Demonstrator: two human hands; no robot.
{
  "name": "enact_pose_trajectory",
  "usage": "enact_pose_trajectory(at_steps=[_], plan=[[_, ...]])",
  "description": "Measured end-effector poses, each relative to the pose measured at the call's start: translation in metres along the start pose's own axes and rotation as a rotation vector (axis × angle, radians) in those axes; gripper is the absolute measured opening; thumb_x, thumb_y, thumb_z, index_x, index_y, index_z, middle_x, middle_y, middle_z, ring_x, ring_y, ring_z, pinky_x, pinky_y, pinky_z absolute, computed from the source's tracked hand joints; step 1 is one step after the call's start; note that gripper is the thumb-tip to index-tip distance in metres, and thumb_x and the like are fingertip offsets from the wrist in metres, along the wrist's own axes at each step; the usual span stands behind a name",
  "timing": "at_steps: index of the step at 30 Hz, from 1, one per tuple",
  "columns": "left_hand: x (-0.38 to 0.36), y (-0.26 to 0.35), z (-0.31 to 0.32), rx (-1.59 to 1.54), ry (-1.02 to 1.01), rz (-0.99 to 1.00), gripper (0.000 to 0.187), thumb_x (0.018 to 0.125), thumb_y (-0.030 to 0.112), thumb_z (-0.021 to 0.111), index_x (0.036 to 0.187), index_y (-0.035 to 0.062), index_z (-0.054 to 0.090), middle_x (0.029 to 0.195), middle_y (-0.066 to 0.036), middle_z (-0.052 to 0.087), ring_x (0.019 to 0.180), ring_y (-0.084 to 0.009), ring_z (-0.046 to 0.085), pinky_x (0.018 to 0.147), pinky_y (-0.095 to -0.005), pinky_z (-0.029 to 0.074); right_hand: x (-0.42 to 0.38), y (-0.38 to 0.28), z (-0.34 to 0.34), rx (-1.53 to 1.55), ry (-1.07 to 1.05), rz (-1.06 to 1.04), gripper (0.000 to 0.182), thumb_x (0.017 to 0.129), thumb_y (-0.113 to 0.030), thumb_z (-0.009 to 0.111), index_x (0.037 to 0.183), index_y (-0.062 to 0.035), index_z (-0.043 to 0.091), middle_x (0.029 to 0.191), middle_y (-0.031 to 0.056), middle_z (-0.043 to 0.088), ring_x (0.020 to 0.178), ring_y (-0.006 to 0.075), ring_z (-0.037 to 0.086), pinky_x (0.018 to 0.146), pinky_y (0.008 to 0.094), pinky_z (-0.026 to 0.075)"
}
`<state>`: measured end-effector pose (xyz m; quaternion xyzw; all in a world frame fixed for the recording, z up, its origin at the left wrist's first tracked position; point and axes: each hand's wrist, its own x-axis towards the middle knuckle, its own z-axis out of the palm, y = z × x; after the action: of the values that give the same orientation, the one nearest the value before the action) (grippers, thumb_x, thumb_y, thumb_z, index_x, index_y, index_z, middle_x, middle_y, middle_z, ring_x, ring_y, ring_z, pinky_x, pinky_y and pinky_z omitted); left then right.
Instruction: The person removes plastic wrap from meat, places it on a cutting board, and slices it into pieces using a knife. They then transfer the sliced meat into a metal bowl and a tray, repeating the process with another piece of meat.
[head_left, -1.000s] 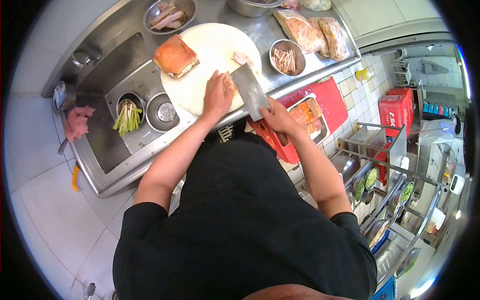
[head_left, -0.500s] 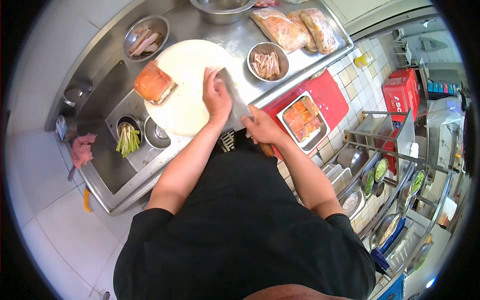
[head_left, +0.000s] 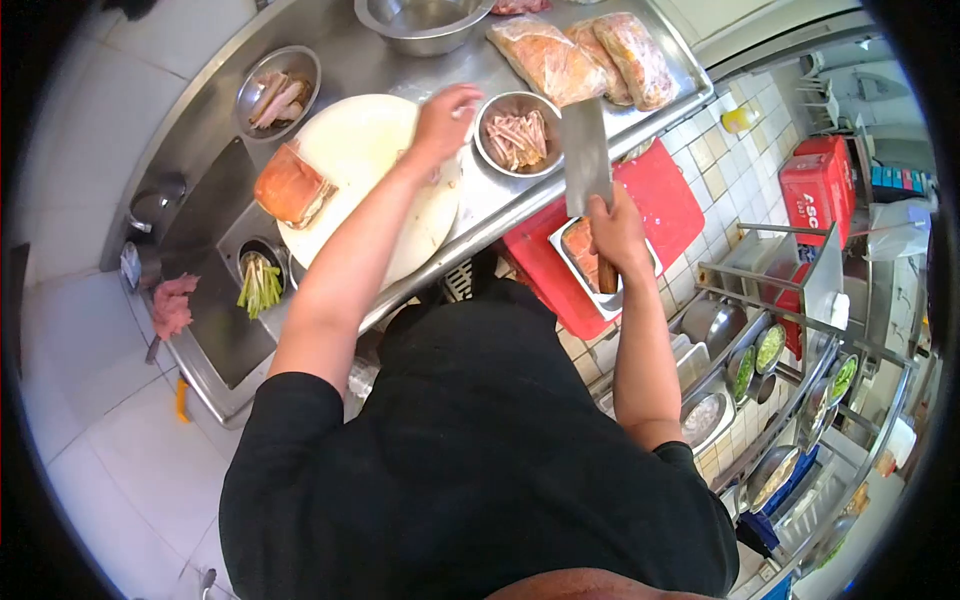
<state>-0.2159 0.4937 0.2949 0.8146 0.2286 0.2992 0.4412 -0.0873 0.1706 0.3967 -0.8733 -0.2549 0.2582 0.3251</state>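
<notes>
My right hand [head_left: 618,232] grips a cleaver [head_left: 587,150] by its wooden handle, the broad blade pointing up and away, over the red board. My left hand [head_left: 445,122] is above the right edge of a round white cutting board [head_left: 352,130], fingers apart and nothing visible in them. Just right of it sits a steel bowl [head_left: 483,150] of sliced meat strips [head_left: 520,138]. A block of meat with orange-brown skin [head_left: 292,187] lies on the board's left side. Small scraps dot the board near my left wrist.
A metal tray [head_left: 574,262] of meat pieces rests on a red board [head_left: 660,205]. Wrapped meat [head_left: 548,60], a large steel bowl [head_left: 425,42] and a bowl with meat pieces [head_left: 240,95] stand along the counter. Green stalks [head_left: 261,285] are by the sink [head_left: 205,330].
My left hand has gone from the middle of the cutting board up and right toward the bowl of strips. The cleaver has left the board and swung right in my right hand.
</notes>
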Motion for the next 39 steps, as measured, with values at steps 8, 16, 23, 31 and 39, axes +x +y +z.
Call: enact_pose_trajectory(at_steps=[8,16,23,31,39], plan=[[-0.08,0.007,-0.118,0.43,-0.406,-0.114,0.033,0.09,0.016,0.081,0.121,0.0087,0.077,0.119,-0.011,0.075,0.11,-0.0268,0.071,0.101,-0.0396,0.056,-0.025,-0.037,0.004,0.071,-0.129,0.04,0.025,0.107,-0.026,0.059,0.113,-0.0031,0.052,0.075,0.0154,0.063,0.058,0.0258,0.067,0.049,0.0409,0.048],[-0.08,0.023,-0.107,0.57,-0.388,0.015,0.029,0.1,0.014,0.063,0.127,0.0078,0.071,0.129,-0.015,0.069,0.121,-0.036,0.065,0.108,-0.0455,0.051,-0.019,-0.023,0.055,-0.013,-0.267,-0.197,0.018,0.108,-0.021,0.06,0.115,-0.004,0.058,0.064,0.0076,0.056,0.048,0.0177,0.059,0.049,0.0381,0.048],[-0.06,0.022,-0.105,0.656,-0.46,-0.1,0.026,0.101,0.01,0.058,0.122,0.0045,0.071,0.121,-0.02,0.072,0.114,-0.0402,0.068,0.1,-0.0499,0.055,-0.024,-0.034,0.067,-0.054,-0.328,-0.201,0.025,0.108,-0.024,0.059,0.121,-0.0034,0.06,0.067,0.0113,0.06,0.051,0.0212,0.063,0.054,0.0393,0.05],[-0.046,0.017,-0.099,0.651,-0.36,-0.212,0.035,0.09,0.018,0.065,0.122,0.0039,0.071,0.118,-0.025,0.074,0.109,-0.0398,0.072,0.094,-0.0483,0.059,-0.041,-0.048,0.073,-0.118,-0.38,-0.177,0.033,0.105,-0.028,0.059,0.122,0.0002,0.057,0.102,0.0384,0.068,0.106,0.0577,0.065,0.087,0.0586,0.052],[-0.082,0.004,-0.134,-0.103,-0.194,-0.621,0.019,0.093,0.01,0.073,0.107,0.0009,0.064,0.106,-0.015,0.075,0.095,-0.0252,0.077,0.086,-0.0381,0.063,-0.057,-0.06,0.066,-0.087,-0.354,-0.096,0.033,0.104,-0.028,0.062,0.122,0.0001,0.057,0.099,0.0367,0.068,0.099,0.0552,0.067,0.084,0.0556,0.053]])
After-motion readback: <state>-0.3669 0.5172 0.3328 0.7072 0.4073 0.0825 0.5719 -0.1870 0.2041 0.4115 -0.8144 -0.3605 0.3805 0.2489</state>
